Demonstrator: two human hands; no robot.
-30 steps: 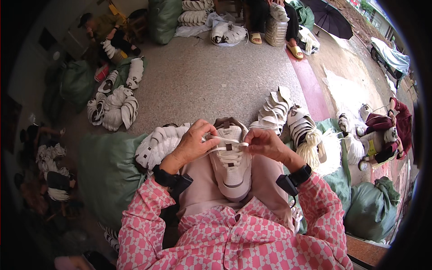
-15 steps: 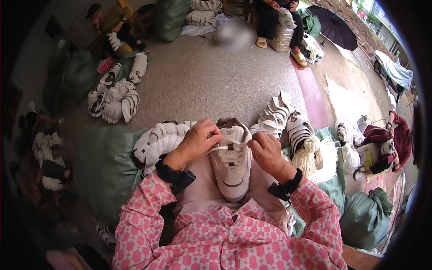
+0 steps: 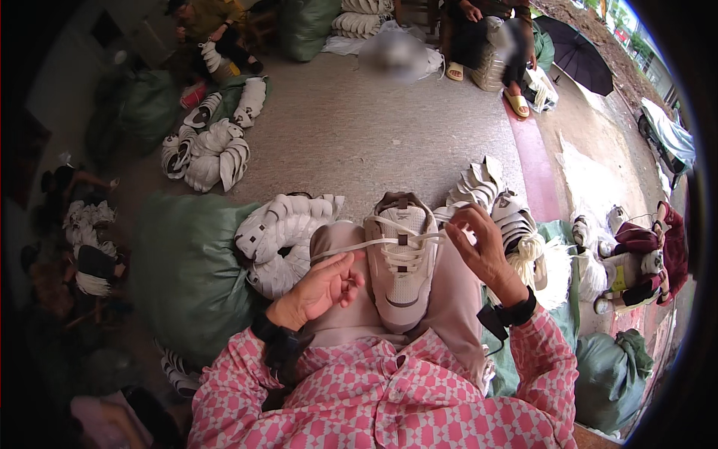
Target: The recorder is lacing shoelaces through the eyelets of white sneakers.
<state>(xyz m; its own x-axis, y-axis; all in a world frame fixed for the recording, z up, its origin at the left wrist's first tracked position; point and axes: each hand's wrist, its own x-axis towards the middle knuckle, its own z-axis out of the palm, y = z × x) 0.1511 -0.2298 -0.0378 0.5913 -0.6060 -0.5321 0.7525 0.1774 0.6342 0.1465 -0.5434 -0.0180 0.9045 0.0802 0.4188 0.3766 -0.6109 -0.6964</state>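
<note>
A white shoe upper [image 3: 402,277] with a dark lining at its collar lies across my lap, toe end toward me. White lace [image 3: 381,243] is threaded through its front, and one loose length stretches left over my thigh. My left hand [image 3: 320,290] is open beside the upper, palm partly up, fingertips just below that loose length. On the other side my right hand [image 3: 485,251] is raised, its fingers bent but apart, close to the lace on the right edge. Whether its thumb touches that lace is hard to make out.
Stacked white shoe uppers [image 3: 273,232] and a large green sack [image 3: 191,269] stand at my left. At my right are more uppers [image 3: 479,183], a bundle of white laces [image 3: 529,251] and another green sack [image 3: 609,367]. Other people sit around; a black umbrella [image 3: 580,56] stands far right.
Both hands have come away from the upper's collar. My left hand has dropped toward me and opened, leaving a lace lying leftward; my right hand has moved right and loosened its fingers.
</note>
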